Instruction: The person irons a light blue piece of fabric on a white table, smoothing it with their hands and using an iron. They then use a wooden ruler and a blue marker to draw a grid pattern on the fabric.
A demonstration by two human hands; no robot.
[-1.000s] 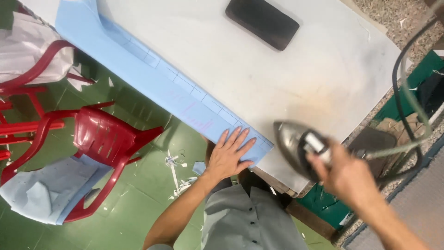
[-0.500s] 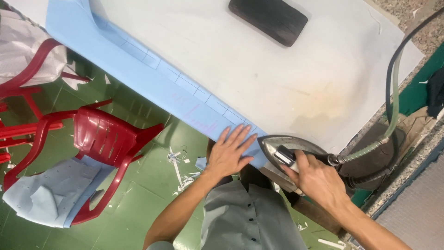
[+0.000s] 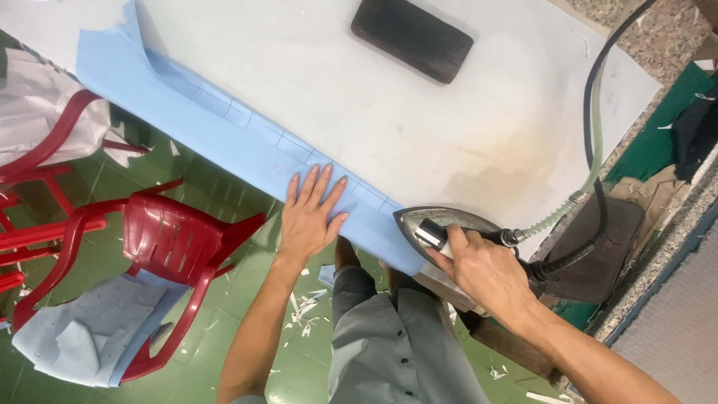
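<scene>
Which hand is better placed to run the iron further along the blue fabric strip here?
Right. The right hand already grips the iron at the strip's near end. The left hand lies flat on the blue fabric strip, pinning it.

light blue fabric, silver iron, red chair

Left hand: flat, palm down, fingers spread, forearm reaching up from below.
Right hand: curled closed in a grip, arm extended.
</scene>
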